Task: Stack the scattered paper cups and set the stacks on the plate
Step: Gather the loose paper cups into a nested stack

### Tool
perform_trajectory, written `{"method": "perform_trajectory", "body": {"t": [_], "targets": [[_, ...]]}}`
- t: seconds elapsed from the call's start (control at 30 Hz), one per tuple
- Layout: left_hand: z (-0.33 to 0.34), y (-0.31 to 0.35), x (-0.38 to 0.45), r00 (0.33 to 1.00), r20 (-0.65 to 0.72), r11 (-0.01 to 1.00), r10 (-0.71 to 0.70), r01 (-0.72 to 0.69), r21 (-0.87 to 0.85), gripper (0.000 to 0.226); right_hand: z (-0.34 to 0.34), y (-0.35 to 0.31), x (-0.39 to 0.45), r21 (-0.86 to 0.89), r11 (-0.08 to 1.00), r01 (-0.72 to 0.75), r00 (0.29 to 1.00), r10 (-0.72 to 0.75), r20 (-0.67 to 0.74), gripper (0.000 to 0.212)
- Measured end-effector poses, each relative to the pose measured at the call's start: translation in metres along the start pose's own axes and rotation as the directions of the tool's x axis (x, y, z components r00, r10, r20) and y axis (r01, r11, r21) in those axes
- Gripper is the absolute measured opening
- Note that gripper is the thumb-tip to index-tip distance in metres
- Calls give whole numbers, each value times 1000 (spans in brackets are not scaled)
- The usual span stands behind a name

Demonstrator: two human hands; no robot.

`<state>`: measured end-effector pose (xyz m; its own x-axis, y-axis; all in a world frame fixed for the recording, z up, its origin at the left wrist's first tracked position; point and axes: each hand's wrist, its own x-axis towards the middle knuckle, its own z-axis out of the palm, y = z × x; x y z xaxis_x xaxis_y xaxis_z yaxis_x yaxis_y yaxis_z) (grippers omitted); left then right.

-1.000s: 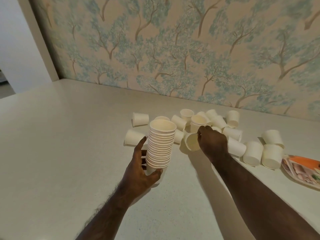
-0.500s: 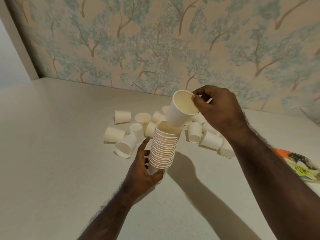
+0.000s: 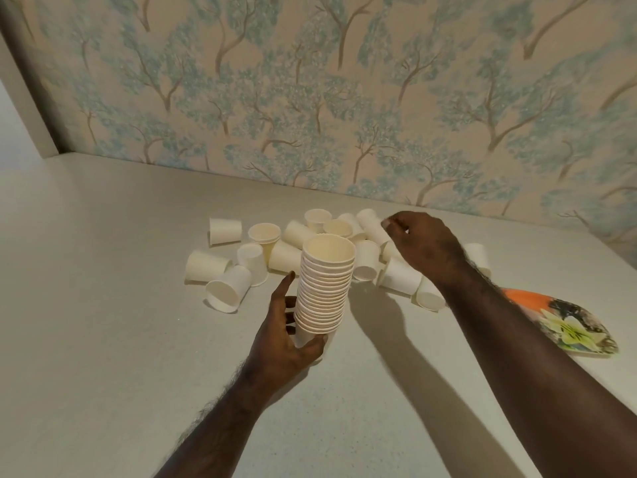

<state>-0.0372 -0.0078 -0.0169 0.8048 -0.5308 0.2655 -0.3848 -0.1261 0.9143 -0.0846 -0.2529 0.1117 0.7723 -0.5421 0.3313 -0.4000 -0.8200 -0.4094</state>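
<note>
My left hand (image 3: 282, 334) grips the base of a tall stack of white paper cups (image 3: 324, 288), held upright above the table. Behind the stack lie several loose paper cups (image 3: 225, 288), some on their sides and some upright, scattered across the middle of the table. My right hand (image 3: 418, 243) hovers over the right part of that pile with its fingers curled and nothing in them. The flowered plate (image 3: 572, 326) lies at the right, partly hidden by my right forearm, with no cups on it.
The pale table (image 3: 103, 339) runs to a wall with tree-patterned wallpaper (image 3: 310, 98) at the back. A white wall corner (image 3: 20, 115) stands at the far left.
My right hand dropped the cup it held onto the stack, let go, and moved back down over the loose cups. The stack is one cup taller.
</note>
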Motion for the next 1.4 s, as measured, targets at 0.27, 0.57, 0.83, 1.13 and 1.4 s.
{"method": "perform_trajectory", "body": {"t": [0.27,0.57,0.83,1.13,1.4], "targets": [[-7,-9,-3,998,-20,998,-55,55,-25,94,74,45,18,-40,998,49,968,-38,248,59],[-23,-15,-9,993,-66,995,-101,100,-25,93,114,38,71,-193,975,110,927,-30,373,65],[-34,-17,-14,994,-84,998,-69,67,-20,92,103,37,79,73,997,23,927,-49,372,32],[-20,-18,-7,996,-53,997,-77,77,-2,95,0,-34,26,652,702,286,945,-318,-73,27],[-11,-14,-3,997,-38,998,-63,63,8,103,-29,-71,-20,539,712,450,851,-524,-19,20]]}}
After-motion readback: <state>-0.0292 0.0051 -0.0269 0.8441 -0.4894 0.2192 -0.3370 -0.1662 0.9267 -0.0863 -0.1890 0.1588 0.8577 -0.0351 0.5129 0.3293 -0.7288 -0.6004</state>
